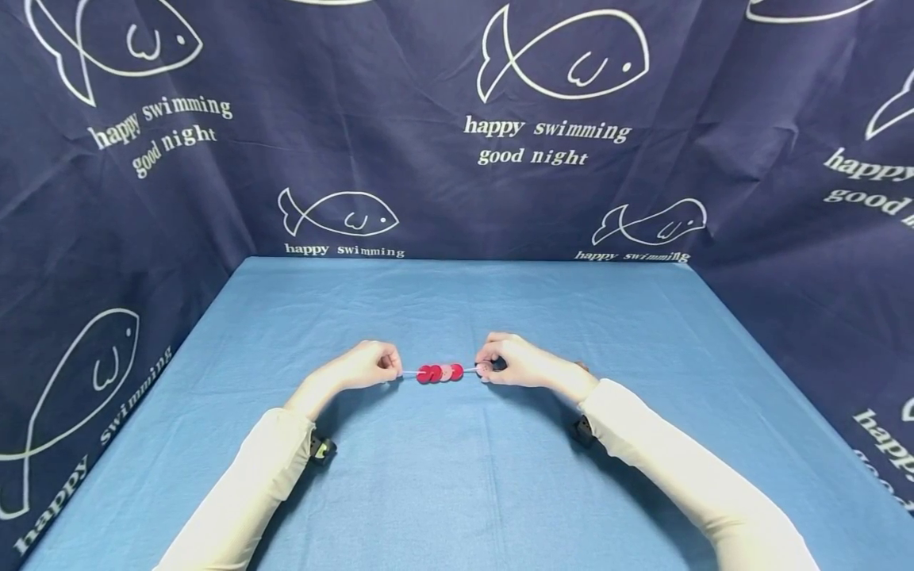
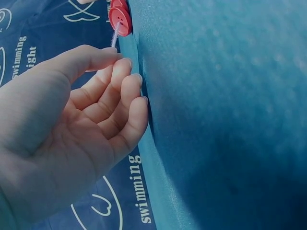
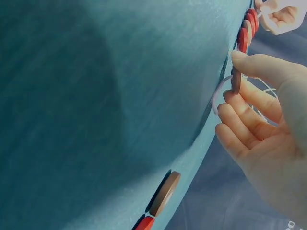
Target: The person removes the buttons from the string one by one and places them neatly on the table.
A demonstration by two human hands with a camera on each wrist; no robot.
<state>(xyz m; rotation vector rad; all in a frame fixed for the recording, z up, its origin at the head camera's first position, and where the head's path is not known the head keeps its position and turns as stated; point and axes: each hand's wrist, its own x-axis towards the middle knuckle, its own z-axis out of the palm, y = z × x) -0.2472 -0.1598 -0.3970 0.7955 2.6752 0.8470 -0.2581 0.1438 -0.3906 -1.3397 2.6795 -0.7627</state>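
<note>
Between the hands, red buttons (image 1: 424,374) and a pink button (image 1: 446,372) overlap in a row on a thin pale cord (image 1: 410,373). My left hand (image 1: 364,365) pinches the cord between thumb and index finger, just left of the row. A red button (image 2: 120,21) with the cord through its holes shows up close in the left wrist view. My right hand (image 1: 524,363) pinches another pink button (image 1: 484,369) by its rim, apart from the row. In the right wrist view loose cord (image 3: 215,98) loops behind this button (image 3: 236,82) and past the fingers.
A blue cloth (image 1: 457,492) covers the table. Near my right wrist lie a brownish button (image 3: 165,194) and a red button (image 3: 144,224), partly cut off by the frame. Dark blue curtains (image 1: 428,103) with fish drawings hang behind and at both sides.
</note>
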